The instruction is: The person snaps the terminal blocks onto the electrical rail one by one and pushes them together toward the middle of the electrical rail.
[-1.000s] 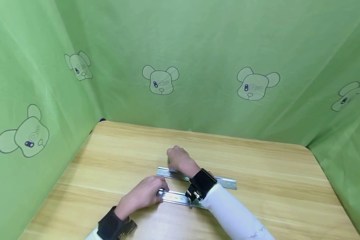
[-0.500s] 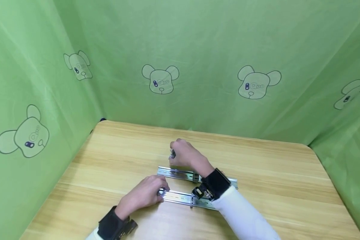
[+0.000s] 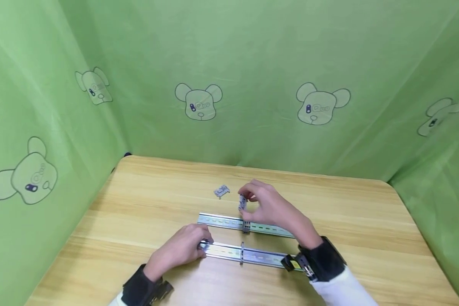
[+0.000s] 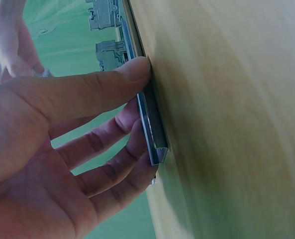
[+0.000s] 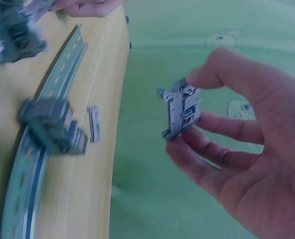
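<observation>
Two slotted metal DIN rails lie side by side on the table. My left hand (image 3: 181,246) pinches the left end of the near rail (image 3: 265,257), thumb on one edge and fingers on the other in the left wrist view. A thin terminal block (image 3: 242,253) sits across its middle. On the far rail (image 3: 219,221) stands a dark grey block (image 3: 246,226). My right hand (image 3: 269,208) holds a small grey terminal block (image 5: 182,109) between thumb and fingertips, above and behind the far rail. Another grey terminal block (image 3: 222,191) lies flat on the table, left of that hand.
The wooden table (image 3: 153,182) is enclosed by green cloth walls (image 3: 252,140) at the back and both sides. Black straps with small cameras (image 3: 321,259) sit on both wrists, the right one over the near rail's right end.
My right hand has risen from behind the far rail and shifted right, with a terminal block now visible in its fingers. A loose block has come into view. The left hand stays put.
</observation>
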Tool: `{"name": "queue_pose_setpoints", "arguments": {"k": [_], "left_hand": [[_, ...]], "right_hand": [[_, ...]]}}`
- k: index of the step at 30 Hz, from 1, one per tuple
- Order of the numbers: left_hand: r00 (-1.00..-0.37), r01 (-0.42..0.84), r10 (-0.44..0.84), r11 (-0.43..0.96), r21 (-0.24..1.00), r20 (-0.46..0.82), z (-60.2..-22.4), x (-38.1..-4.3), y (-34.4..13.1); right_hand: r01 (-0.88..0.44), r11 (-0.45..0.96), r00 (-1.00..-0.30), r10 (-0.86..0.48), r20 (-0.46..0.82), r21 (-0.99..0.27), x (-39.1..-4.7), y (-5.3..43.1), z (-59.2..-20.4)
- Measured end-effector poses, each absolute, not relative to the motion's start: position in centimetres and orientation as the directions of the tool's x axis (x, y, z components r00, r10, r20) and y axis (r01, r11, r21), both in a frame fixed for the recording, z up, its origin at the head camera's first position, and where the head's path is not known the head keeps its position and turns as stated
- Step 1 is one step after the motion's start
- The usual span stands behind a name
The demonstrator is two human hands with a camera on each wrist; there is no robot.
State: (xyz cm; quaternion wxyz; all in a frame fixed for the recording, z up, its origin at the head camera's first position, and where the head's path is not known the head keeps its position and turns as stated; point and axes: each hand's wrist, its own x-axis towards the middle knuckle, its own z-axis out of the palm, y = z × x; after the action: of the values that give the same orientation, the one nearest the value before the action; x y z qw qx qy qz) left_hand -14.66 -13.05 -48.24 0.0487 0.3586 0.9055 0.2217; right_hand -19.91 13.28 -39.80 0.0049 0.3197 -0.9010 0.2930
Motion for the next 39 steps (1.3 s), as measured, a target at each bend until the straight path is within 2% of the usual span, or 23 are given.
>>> {"name": "queue_pose_setpoints", "arguments": {"k": [5,12,22,31,39], "left_hand": [[-0.742,0.622,0.667,0.648,0.440,0.066,-48.2,-14.6,-13.0],[-0.742,0.621,0.667,0.650,0.439,0.062,-48.2,-14.6,-13.0],[-0.746,0.611,0.664,0.657,0.442,0.046,-48.0,-14.6,-13.0],[-0.748,0.606,0.663,0.658,0.446,0.039,-47.5,-14.4,-12.8],[-0.747,0.606,0.664,0.656,0.450,0.039,-47.5,-14.3,-12.8]], "right_hand": [[-0.564,0.570,-0.802,-0.549,0.233,-0.598,-18.1,16.1,-40.6],[-0.508,0.588,-0.846,-0.479,0.235,-0.630,-15.7,19.9,-42.4],[-0.561,0.519,-0.819,-0.463,0.340,-0.645,-12.8,24.3,-44.8],[-0.524,0.497,-0.837,-0.450,0.311,-0.692,-11.4,26.7,-46.4],[-0.451,0.525,-0.864,-0.458,0.207,-0.722,-10.7,28.0,-46.9]]}}
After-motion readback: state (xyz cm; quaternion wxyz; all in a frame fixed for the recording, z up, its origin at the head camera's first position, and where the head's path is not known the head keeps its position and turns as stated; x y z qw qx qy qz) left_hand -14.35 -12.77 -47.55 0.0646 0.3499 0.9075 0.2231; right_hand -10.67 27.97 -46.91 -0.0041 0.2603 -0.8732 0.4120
